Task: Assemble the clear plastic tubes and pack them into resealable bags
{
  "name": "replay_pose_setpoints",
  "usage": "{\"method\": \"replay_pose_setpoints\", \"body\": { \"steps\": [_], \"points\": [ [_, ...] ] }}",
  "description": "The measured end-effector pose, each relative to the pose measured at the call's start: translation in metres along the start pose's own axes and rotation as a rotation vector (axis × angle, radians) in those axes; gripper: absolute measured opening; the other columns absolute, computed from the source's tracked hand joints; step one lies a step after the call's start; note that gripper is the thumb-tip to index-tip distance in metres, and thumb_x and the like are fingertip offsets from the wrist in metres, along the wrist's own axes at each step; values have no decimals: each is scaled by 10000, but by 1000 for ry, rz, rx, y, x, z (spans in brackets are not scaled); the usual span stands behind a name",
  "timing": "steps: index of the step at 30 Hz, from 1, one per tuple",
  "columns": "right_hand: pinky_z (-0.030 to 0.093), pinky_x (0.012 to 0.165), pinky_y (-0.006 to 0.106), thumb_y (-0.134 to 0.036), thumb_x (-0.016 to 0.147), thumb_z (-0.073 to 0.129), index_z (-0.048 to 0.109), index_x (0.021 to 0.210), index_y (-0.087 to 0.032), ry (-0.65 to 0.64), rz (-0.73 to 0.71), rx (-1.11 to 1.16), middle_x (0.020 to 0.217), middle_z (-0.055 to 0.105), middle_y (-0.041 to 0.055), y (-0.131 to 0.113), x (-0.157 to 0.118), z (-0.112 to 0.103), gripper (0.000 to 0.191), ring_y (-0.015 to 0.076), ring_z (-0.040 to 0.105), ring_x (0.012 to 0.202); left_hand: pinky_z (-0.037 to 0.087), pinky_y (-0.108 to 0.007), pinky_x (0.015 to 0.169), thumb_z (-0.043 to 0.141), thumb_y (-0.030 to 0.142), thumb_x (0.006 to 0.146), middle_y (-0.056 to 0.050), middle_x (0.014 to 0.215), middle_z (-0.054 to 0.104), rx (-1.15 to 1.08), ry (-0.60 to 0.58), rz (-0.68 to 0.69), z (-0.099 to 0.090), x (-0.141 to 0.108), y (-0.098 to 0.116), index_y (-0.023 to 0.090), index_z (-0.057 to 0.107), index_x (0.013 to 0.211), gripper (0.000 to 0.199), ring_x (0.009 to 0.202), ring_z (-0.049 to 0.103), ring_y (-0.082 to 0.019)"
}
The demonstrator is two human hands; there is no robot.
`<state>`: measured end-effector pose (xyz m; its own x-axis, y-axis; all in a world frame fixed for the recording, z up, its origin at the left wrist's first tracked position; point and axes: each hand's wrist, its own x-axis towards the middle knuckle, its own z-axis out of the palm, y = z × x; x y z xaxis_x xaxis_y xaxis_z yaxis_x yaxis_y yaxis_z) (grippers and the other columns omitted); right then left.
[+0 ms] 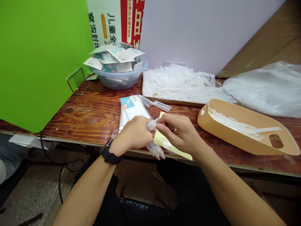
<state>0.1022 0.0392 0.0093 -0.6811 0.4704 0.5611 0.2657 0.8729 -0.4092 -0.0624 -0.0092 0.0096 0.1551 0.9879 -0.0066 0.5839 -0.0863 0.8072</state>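
Observation:
Clear plastic tubes [155, 150] stick out below my left hand [136, 132], whose fingers are wrapped round them. A whitish translucent piece [152, 125] shows at the top of that fist. My right hand [177, 130] meets it from the right, with thumb and index finger pinched at its tip; whatever they grip is too small to name. Beneath and behind the hands lie printed cards in clear sleeves [138, 108] and a yellow paper sheet [172, 147]. A few clear tubes [162, 106] rest just behind the cards.
A bluish bowl [119, 78] heaped with packaged cards stands at the back left. Behind the hands, a shallow tray [169, 99] holds many clear tubes. An orange basket [235, 142] with whitish pieces is at the right, a plastic bag [268, 91] behind it. A green panel [42, 56] stands left.

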Motion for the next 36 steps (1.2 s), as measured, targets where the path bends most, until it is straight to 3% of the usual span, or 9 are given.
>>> {"method": "replay_pose_setpoints", "body": {
  "steps": [3,9,11,15,20,24,28,32,36],
  "points": [
    [274,483,239,-306,927,474,463,576,-179,20,-19,-45,503,440,-26,1,0,0,373,85,391,461,354,-218,491,551,155,667,-23,598,583,3,-6,13,0,-1,2,150,560,582,85,544,494,-115],
    [363,550,232,-240,898,485,556,937,-170,12,-55,26,746,594,26,-6,-2,-4,107,109,478,577,364,-222,500,515,132,662,-33,598,593,-31,-36,30,-1,-1,3,145,588,604,94,560,517,-130],
    [336,537,229,-224,906,475,552,849,-171,-19,-64,-39,682,564,10,-6,-2,-4,109,102,459,556,369,-224,502,516,134,659,-40,609,602,-28,-33,28,-1,-1,3,142,596,612,93,569,525,-137],
    [251,482,246,-318,936,467,491,622,-178,-43,-81,-161,527,457,-21,-1,-3,-3,345,86,382,468,385,-224,519,517,135,649,-41,640,622,1,-32,15,0,-3,3,143,602,623,90,603,543,-144],
    [335,546,236,-243,899,494,548,937,-171,-17,-112,-69,694,567,15,-6,-6,-7,97,109,473,563,375,-225,506,519,133,660,-31,621,618,28,-30,33,-1,-3,3,149,598,620,90,588,533,-140],
    [301,526,250,-192,904,454,510,866,-184,-36,-113,-181,667,545,7,-9,-8,-5,68,116,449,540,366,-237,506,525,143,672,-32,616,620,110,-38,35,-2,-5,6,153,597,611,95,580,538,-147],
    [247,503,268,-248,933,390,454,705,-191,-81,-64,-197,599,461,-8,-7,-7,0,243,112,395,501,338,-259,516,503,145,695,-41,623,625,317,52,35,-2,-9,14,165,608,647,117,575,530,-157],
    [262,514,243,-274,947,375,410,645,-189,-52,52,40,555,405,-33,-10,-5,0,315,90,359,494,312,-272,521,498,162,691,-47,650,644,464,121,65,1,-15,21,181,597,653,108,598,554,-175],
    [263,504,239,-344,946,394,373,585,-184,-17,220,226,521,356,-42,-19,-4,-2,396,79,339,489,234,-290,493,497,181,680,-54,649,654,733,293,127,8,-20,23,185,592,685,95,585,586,-207]
  ]
}}
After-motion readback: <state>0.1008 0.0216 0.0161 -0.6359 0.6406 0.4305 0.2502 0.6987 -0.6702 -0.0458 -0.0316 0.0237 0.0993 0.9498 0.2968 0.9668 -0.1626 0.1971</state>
